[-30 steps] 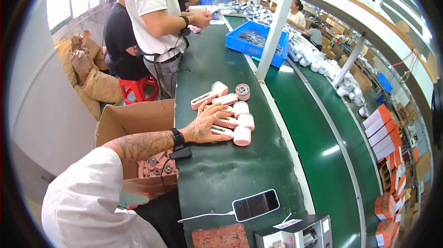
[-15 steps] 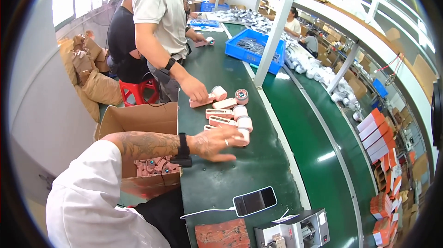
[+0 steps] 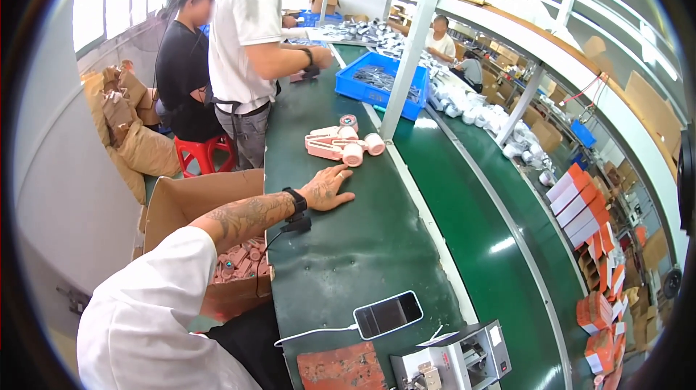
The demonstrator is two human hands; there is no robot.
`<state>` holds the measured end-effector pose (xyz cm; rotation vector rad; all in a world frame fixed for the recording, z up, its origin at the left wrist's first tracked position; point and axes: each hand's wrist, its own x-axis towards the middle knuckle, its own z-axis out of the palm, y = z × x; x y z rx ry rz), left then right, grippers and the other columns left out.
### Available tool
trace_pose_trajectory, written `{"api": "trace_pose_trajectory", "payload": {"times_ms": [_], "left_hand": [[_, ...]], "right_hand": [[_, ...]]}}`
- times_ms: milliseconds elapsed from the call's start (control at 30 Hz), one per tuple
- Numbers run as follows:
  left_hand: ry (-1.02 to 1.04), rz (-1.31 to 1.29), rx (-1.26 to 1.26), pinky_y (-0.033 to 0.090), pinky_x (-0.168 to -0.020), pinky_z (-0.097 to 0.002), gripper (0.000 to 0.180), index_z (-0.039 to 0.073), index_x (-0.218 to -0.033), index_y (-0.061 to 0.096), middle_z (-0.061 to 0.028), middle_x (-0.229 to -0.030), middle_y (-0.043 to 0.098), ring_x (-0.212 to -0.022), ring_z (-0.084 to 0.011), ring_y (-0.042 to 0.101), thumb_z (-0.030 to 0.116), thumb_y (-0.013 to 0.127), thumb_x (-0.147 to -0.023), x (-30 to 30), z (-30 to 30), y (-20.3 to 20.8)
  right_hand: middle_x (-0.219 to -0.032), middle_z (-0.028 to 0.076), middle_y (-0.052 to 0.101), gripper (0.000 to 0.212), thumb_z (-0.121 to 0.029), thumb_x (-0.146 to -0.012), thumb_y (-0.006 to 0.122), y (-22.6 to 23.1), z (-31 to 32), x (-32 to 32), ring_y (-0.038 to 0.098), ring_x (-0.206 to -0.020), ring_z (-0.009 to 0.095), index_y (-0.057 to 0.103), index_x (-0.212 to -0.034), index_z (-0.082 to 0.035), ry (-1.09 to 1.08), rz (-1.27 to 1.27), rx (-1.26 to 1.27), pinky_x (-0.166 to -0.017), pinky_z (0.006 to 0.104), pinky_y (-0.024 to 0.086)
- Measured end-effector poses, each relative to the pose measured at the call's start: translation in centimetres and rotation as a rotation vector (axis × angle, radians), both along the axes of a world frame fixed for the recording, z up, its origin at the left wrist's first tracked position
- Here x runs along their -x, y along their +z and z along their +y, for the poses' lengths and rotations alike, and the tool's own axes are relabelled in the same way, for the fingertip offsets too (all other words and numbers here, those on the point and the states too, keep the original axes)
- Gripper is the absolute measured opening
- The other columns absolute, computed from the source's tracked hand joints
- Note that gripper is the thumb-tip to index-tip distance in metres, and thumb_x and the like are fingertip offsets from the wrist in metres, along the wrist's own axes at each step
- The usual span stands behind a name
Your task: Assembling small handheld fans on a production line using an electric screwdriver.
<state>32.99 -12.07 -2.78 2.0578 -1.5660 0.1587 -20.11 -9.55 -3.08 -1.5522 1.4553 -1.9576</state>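
My left hand (image 3: 328,188) lies palm down on the dark green tabletop (image 3: 348,245), fingers stretched and thumb out toward the right. Just beyond its fingertips sits a cluster of pink handheld devices (image 3: 328,148) with slim bodies and round heads. Whether the fingertips touch the nearest one, I cannot tell. A dark band circles my wrist, and a small black piece with a cord (image 3: 297,225) hangs beside it. My right hand is out of view.
An open cardboard box (image 3: 206,198) holding pink parts stands left of the table. A charging phone (image 3: 388,315), a reddish-brown slab (image 3: 341,367) and a grey machine (image 3: 453,364) lie nearby. A standing co-worker (image 3: 246,42) is beyond, near a blue crate (image 3: 377,102). A post (image 3: 413,49) rises there.
My left hand has moved farther along the table, and the pink devices now sit farther off in a tighter group. The co-worker's hand has drawn back from them. The view has shifted slightly.
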Motion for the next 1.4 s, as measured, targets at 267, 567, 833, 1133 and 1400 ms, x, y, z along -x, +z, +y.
{"api": "trace_pose_trajectory", "payload": {"times_ms": [267, 567, 833, 1133, 1400], "left_hand": [[-0.021, -0.110, -0.177, 0.018, -0.128, -0.0556, 0.076, 0.009, -0.152, 0.044, -0.0206, -0.158, 0.041, -0.154, -0.0375, 0.031, 0.065, 0.050, -0.101, 6.1, -0.2, 0.2], [-0.002, -0.104, -0.165, 0.018, -0.129, -0.0532, 0.074, 0.010, -0.152, 0.046, -0.0187, -0.159, 0.041, -0.154, -0.0359, 0.031, 0.063, 0.053, -0.101, 6.0, -0.3, 0.7], [0.008, -0.101, -0.153, 0.019, -0.129, -0.0532, 0.073, 0.010, -0.151, 0.048, -0.0186, -0.159, 0.043, -0.153, -0.0355, 0.033, 0.063, 0.052, -0.101, 6.2, 0.2, 0.4], [-0.026, -0.063, -0.102, 0.022, -0.128, -0.0527, 0.069, 0.009, -0.147, 0.053, -0.0195, -0.157, 0.046, -0.152, -0.0380, 0.035, 0.059, 0.058, -0.099, 6.1, 0.7, 1.5], [-0.012, -0.060, 0.039, 0.029, -0.125, -0.0513, 0.061, 0.007, -0.138, 0.062, -0.0199, -0.151, 0.053, -0.145, -0.0385, 0.043, 0.049, 0.069, -0.095, 5.7, -0.3, -0.6]], "right_hand": [[-0.089, 0.016, 0.063, 0.066, -0.063, -0.102, 0.051, -0.9, 0.8, -2.6, 0.058, -0.073, 0.029, 0.056, -0.125, -0.001, 0.019, -0.044, -0.052, -0.068, 0.0465, 0.051], [-0.089, 0.015, 0.063, 0.069, -0.065, -0.102, 0.051, 0.8, 3.1, -2.8, 0.058, -0.073, 0.027, 0.056, -0.127, -0.002, 0.060, -0.046, -0.072, -0.068, 0.0462, 0.051], [-0.089, 0.015, 0.063, 0.071, -0.068, -0.101, 0.051, 2.8, 5.6, -1.0, 0.058, -0.073, 0.026, 0.055, -0.128, -0.002, 0.076, -0.042, -0.058, -0.067, 0.0459, 0.051], [-0.094, 0.020, 0.066, 0.035, -0.027, -0.111, 0.049, 2.9, 9.6, 0.3, 0.062, -0.074, 0.036, 0.059, -0.113, 0.006, -0.126, -0.080, 0.144, -0.071, 0.0439, 0.055], [-0.088, 0.013, 0.066, 0.066, -0.045, -0.109, 0.052, 6.7, 9.4, 0.8, 0.061, -0.074, 0.020, 0.046, -0.138, 0.014, 0.147, -0.030, 0.020, -0.060, 0.0295, 0.042]]}}
